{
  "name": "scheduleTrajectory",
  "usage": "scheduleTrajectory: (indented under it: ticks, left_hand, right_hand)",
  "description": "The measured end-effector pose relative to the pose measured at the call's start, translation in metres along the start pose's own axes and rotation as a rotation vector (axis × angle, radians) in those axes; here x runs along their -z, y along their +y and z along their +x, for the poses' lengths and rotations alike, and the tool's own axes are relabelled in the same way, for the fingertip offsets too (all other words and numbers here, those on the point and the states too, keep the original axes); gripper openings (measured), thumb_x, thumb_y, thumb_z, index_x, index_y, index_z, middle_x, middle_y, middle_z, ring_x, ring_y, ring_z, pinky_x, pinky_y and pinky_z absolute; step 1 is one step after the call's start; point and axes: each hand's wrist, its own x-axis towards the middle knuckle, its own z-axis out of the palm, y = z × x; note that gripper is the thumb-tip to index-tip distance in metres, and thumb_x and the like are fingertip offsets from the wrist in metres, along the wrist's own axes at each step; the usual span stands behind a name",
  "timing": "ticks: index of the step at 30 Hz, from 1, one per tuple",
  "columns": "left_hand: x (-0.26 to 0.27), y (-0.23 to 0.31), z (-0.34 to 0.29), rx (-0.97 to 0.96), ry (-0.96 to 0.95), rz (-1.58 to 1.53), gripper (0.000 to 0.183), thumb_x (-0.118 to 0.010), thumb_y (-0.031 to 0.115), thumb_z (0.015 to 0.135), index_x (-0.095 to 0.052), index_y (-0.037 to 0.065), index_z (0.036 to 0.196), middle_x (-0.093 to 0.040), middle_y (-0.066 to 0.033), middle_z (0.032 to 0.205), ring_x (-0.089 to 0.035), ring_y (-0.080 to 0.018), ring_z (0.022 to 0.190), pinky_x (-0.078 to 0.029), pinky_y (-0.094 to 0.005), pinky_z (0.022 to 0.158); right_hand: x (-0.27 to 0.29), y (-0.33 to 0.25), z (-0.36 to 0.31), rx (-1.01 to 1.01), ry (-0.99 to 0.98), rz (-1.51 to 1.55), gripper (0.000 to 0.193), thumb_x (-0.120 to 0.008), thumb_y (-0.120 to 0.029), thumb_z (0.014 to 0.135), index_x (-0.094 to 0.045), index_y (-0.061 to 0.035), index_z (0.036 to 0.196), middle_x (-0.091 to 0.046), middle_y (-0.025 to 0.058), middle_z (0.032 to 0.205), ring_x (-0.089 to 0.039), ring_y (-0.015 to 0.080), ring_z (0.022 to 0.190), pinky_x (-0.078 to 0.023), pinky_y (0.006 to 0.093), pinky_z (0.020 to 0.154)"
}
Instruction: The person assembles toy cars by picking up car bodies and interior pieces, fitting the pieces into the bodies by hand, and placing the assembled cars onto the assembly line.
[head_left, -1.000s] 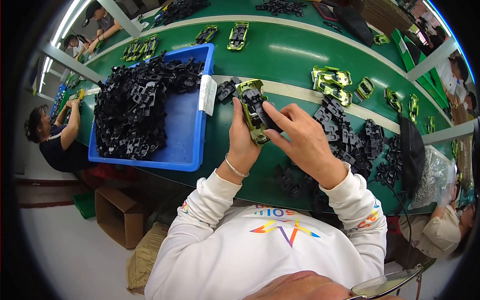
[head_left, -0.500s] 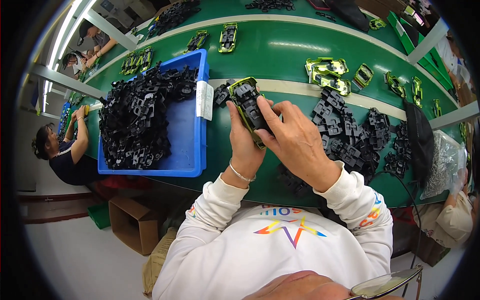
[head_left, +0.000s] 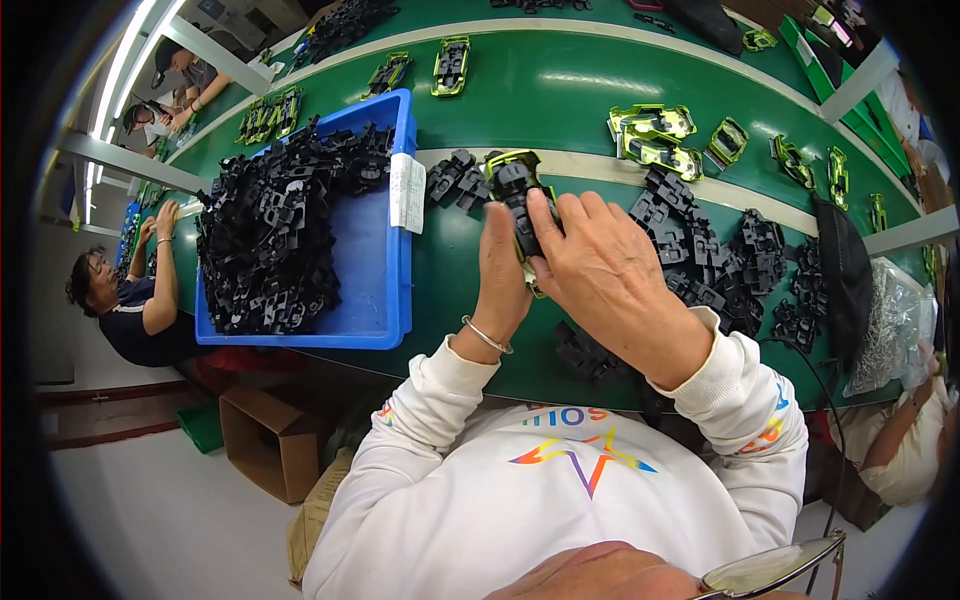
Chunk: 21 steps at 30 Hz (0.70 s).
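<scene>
A lime-green toy car body (head_left: 528, 157) is tilted upright in my left hand (head_left: 502, 270), whose fingers wrap its lower side with the thumb along the edge. Set inside the shell is a black plastic insert (head_left: 513, 178). My right hand (head_left: 605, 255) is closed over it, thumb and index finger pressing on the insert and hiding its lower half. Just behind the held car, a few loose black inserts (head_left: 458, 182) lie on the green table. More black inserts (head_left: 690, 240) are heaped to the right of my right hand.
On the left stands a blue bin (head_left: 375, 270) partly filled with black inserts. Several green car bodies (head_left: 452, 66) rest on the conveyor belt (head_left: 560, 90) beyond. A black pouch (head_left: 838, 270) and a clear bag of screws (head_left: 890, 325) lie at right. A co-worker (head_left: 130, 300) works at far left.
The held car has shifted slightly right and turned more upright. My right hand has moved right and now covers more of the insert, its fingers drawn closer together.
</scene>
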Motion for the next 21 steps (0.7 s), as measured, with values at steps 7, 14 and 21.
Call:
scheduleTrajectory:
  ticks: [7,14,21]
  left_hand:
    - [0.001,0.005,0.009,-0.017,0.072,0.158,0.035,-0.048,0.032,0.097,-0.054,0.005,0.120,-0.063,-0.0066,0.108,-0.062,-0.0151,0.095,-0.051,-0.0304,0.083]
    - [-0.013,0.027,0.025,-0.180,-0.120,0.165,0.039,-0.046,0.029,0.102,-0.044,0.001,0.130,-0.059,-0.0140,0.127,-0.060,-0.0164,0.106,-0.049,-0.0296,0.095]
    - [-0.025,0.021,0.030,-0.231,-0.167,0.297,0.038,-0.045,0.027,0.103,-0.043,-0.001,0.129,-0.060,-0.0153,0.126,-0.059,-0.0160,0.108,-0.048,-0.0297,0.094]
  right_hand:
    - [-0.002,0.017,0.004,0.079,0.083,0.032,0.049,-0.072,-0.019,0.080,-0.058,0.0006,0.123,-0.057,0.0087,0.104,-0.059,0.0253,0.091,-0.048,0.0308,0.080]
    - [-0.023,0.050,0.006,-0.444,0.046,1.143,0.046,-0.070,-0.025,0.090,-0.058,0.0052,0.122,-0.065,0.0086,0.111,-0.064,0.0176,0.092,-0.052,0.0303,0.077]
    - [-0.051,0.048,0.008,-0.539,-0.036,1.512,0.037,-0.065,-0.033,0.096,-0.067,0.0042,0.093,-0.066,0.0023,0.079,-0.056,0.0060,0.071,-0.047,0.0239,0.063]
